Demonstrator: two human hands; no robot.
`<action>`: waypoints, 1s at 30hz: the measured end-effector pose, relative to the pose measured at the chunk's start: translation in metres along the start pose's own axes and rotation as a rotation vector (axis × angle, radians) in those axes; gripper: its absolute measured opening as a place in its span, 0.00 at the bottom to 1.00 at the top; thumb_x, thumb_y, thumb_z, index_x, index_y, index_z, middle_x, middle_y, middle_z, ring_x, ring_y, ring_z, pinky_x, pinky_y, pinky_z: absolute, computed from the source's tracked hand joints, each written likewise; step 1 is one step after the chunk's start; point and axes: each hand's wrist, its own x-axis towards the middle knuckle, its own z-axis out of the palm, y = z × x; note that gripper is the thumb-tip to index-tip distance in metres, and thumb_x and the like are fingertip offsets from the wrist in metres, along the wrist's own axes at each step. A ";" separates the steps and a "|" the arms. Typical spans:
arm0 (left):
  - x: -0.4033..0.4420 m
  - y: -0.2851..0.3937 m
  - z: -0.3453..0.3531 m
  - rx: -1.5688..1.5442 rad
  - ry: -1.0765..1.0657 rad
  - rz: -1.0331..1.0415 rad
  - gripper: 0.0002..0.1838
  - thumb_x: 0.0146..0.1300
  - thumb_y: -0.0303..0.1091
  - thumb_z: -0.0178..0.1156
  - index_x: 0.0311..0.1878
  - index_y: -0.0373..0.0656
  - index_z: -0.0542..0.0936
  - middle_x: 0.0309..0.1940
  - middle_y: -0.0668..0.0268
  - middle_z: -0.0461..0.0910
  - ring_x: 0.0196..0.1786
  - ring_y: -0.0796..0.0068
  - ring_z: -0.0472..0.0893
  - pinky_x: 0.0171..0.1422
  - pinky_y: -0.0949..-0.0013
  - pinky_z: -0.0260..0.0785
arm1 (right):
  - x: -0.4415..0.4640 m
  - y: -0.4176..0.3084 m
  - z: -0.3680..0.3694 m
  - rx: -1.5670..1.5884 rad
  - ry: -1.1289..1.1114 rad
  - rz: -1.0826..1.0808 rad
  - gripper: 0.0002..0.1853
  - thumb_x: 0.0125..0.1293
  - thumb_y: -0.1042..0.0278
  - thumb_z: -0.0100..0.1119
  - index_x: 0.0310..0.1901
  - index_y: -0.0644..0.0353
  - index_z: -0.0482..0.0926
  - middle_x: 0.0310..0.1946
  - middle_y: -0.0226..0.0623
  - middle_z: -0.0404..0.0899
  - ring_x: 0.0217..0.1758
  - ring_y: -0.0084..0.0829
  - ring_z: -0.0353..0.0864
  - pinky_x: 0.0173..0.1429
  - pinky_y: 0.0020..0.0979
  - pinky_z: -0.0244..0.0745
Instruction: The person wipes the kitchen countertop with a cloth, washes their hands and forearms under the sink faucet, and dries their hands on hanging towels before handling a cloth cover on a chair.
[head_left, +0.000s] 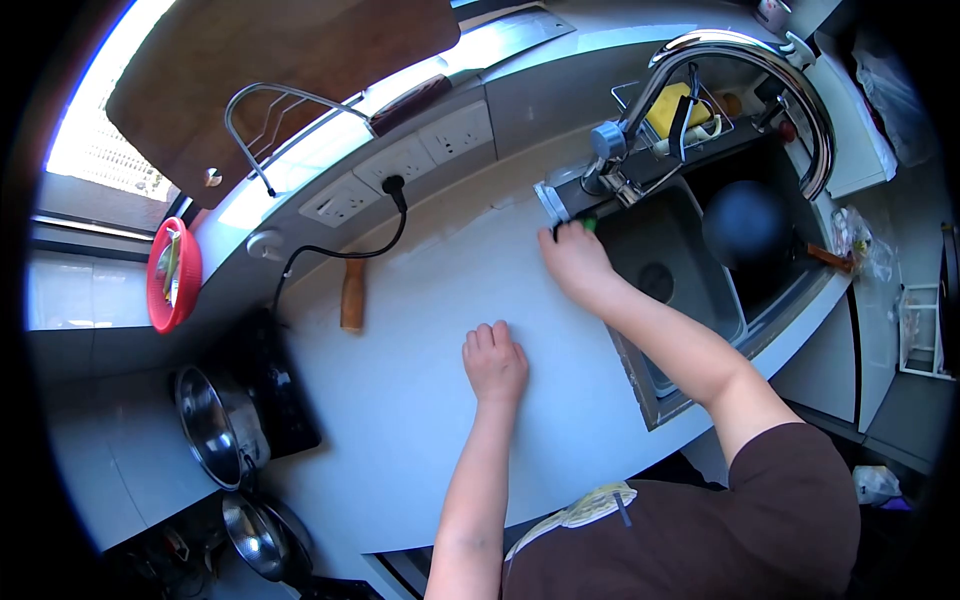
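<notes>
My right hand (578, 262) is at the left rim of the sink (625, 350), its fingers closed around a small black and green item (588, 224). Most of that item is hidden under my fingers, so its kind is unclear. Just above it a clear plastic-looking piece (551, 203) stands by the sink's corner. My left hand (495, 362) rests on the white countertop (420, 400) with its fingers curled in, and nothing shows in it.
A chrome faucet (690, 45) arches over the sink. Behind it, a wire rack holds a yellow sponge (668, 110). A dark round pan (745, 225) sits in the right basin. Leftward are a wooden roller-like handle (352, 295), a black cord (350, 252) and a steel pot (215, 425).
</notes>
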 end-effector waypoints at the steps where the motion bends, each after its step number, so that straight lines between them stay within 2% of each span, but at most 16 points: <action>1: 0.001 0.000 0.000 0.001 0.006 -0.004 0.14 0.44 0.24 0.57 0.39 0.41 0.73 0.34 0.59 0.70 0.38 0.57 0.71 0.42 0.57 0.65 | -0.006 0.002 -0.016 0.120 -0.048 -0.028 0.15 0.55 0.73 0.55 0.44 0.66 0.72 0.30 0.47 0.79 0.39 0.46 0.80 0.39 0.40 0.77; 2: 0.001 0.000 0.000 0.002 0.000 -0.009 0.14 0.44 0.24 0.57 0.38 0.41 0.73 0.34 0.59 0.70 0.38 0.57 0.71 0.42 0.57 0.65 | -0.002 0.004 -0.037 0.118 -0.046 -0.035 0.15 0.55 0.73 0.55 0.44 0.66 0.72 0.30 0.47 0.79 0.39 0.46 0.80 0.39 0.40 0.77; 4: 0.000 0.003 0.000 0.003 -0.011 -0.008 0.14 0.44 0.24 0.57 0.38 0.41 0.73 0.34 0.58 0.70 0.38 0.57 0.71 0.42 0.57 0.65 | 0.013 0.009 -0.070 0.204 -0.273 0.073 0.16 0.54 0.74 0.56 0.45 0.67 0.70 0.26 0.42 0.80 0.36 0.48 0.80 0.40 0.41 0.78; 5: 0.001 0.003 0.000 -0.004 -0.002 -0.005 0.14 0.44 0.24 0.57 0.38 0.41 0.73 0.33 0.58 0.70 0.38 0.56 0.70 0.42 0.57 0.65 | 0.030 0.014 -0.072 0.253 -0.299 0.123 0.21 0.54 0.70 0.60 0.48 0.69 0.69 0.38 0.52 0.79 0.44 0.50 0.79 0.45 0.40 0.77; 6: 0.000 0.002 -0.001 -0.014 0.004 -0.004 0.14 0.44 0.24 0.57 0.38 0.41 0.72 0.33 0.58 0.70 0.38 0.56 0.70 0.42 0.56 0.65 | 0.046 0.019 -0.063 0.253 -0.300 0.123 0.21 0.54 0.70 0.60 0.48 0.69 0.69 0.38 0.52 0.79 0.44 0.50 0.79 0.45 0.40 0.77; 8: 0.002 0.001 -0.001 -0.002 0.002 0.002 0.13 0.44 0.24 0.57 0.37 0.41 0.72 0.33 0.58 0.70 0.38 0.56 0.70 0.42 0.56 0.65 | 0.071 0.024 -0.032 0.245 0.468 0.112 0.21 0.57 0.65 0.60 0.50 0.64 0.70 0.52 0.59 0.71 0.58 0.50 0.72 0.54 0.43 0.73; 9: 0.000 0.002 -0.001 -0.005 -0.004 0.001 0.13 0.44 0.24 0.57 0.37 0.41 0.72 0.33 0.58 0.70 0.38 0.56 0.70 0.41 0.56 0.65 | 0.067 0.021 -0.018 0.244 0.468 0.112 0.21 0.57 0.65 0.60 0.50 0.64 0.70 0.52 0.59 0.71 0.58 0.50 0.72 0.54 0.43 0.73; 11: 0.002 -0.002 0.001 0.014 0.000 0.005 0.13 0.44 0.24 0.56 0.37 0.41 0.72 0.33 0.58 0.70 0.38 0.56 0.70 0.41 0.56 0.65 | 0.064 0.008 0.001 0.344 0.362 0.255 0.28 0.58 0.60 0.62 0.58 0.61 0.68 0.62 0.58 0.59 0.67 0.53 0.60 0.64 0.49 0.63; 14: 0.001 -0.002 0.002 0.029 0.002 0.017 0.13 0.44 0.24 0.57 0.37 0.41 0.72 0.32 0.59 0.70 0.37 0.57 0.70 0.40 0.56 0.65 | 0.075 -0.006 0.029 0.421 0.360 0.346 0.35 0.57 0.57 0.65 0.65 0.56 0.63 0.62 0.56 0.59 0.67 0.56 0.57 0.67 0.53 0.57; 16: 0.003 -0.003 0.002 0.042 0.015 0.027 0.13 0.43 0.25 0.58 0.36 0.42 0.72 0.32 0.60 0.70 0.37 0.58 0.70 0.40 0.57 0.65 | 0.085 -0.004 0.041 0.404 0.341 0.348 0.39 0.57 0.57 0.65 0.67 0.59 0.60 0.61 0.58 0.60 0.67 0.57 0.58 0.68 0.52 0.58; 18: 0.001 -0.001 0.002 0.024 0.007 0.016 0.14 0.43 0.25 0.58 0.36 0.42 0.72 0.32 0.59 0.70 0.36 0.57 0.70 0.39 0.57 0.64 | 0.112 0.004 0.059 0.281 0.642 0.530 0.37 0.57 0.58 0.63 0.65 0.65 0.61 0.60 0.58 0.63 0.66 0.55 0.60 0.67 0.50 0.58; 19: 0.001 -0.003 0.000 0.033 -0.001 0.018 0.14 0.43 0.25 0.58 0.36 0.42 0.72 0.32 0.59 0.70 0.36 0.57 0.70 0.39 0.57 0.64 | 0.131 0.015 0.057 0.362 0.681 0.644 0.31 0.58 0.60 0.62 0.59 0.67 0.65 0.57 0.55 0.67 0.63 0.52 0.63 0.64 0.49 0.60; 20: 0.001 -0.002 0.001 0.027 -0.011 0.013 0.13 0.43 0.25 0.58 0.36 0.42 0.72 0.32 0.59 0.70 0.36 0.57 0.70 0.39 0.57 0.64 | 0.137 0.017 0.050 0.366 0.678 0.645 0.31 0.58 0.60 0.62 0.59 0.67 0.65 0.57 0.55 0.67 0.63 0.52 0.63 0.64 0.49 0.60; 22: 0.000 0.000 0.000 0.015 -0.024 0.005 0.13 0.42 0.25 0.58 0.36 0.42 0.72 0.32 0.59 0.69 0.36 0.57 0.70 0.39 0.57 0.64 | 0.144 0.015 0.041 0.440 0.453 0.761 0.24 0.58 0.61 0.62 0.52 0.64 0.69 0.53 0.51 0.69 0.60 0.48 0.67 0.60 0.48 0.62; 25: 0.005 0.002 0.001 0.009 -0.013 0.017 0.13 0.42 0.25 0.58 0.35 0.42 0.71 0.32 0.59 0.69 0.36 0.57 0.70 0.39 0.57 0.64 | 0.148 -0.008 0.045 0.286 0.433 0.726 0.22 0.58 0.58 0.62 0.50 0.61 0.70 0.50 0.49 0.70 0.57 0.47 0.68 0.57 0.48 0.63; 30: 0.002 0.002 0.000 0.021 0.006 0.010 0.13 0.41 0.25 0.58 0.34 0.42 0.71 0.31 0.60 0.69 0.36 0.57 0.70 0.38 0.57 0.64 | 0.139 -0.050 0.036 0.267 0.494 0.638 0.20 0.58 0.54 0.62 0.45 0.59 0.74 0.48 0.48 0.71 0.57 0.47 0.68 0.57 0.48 0.63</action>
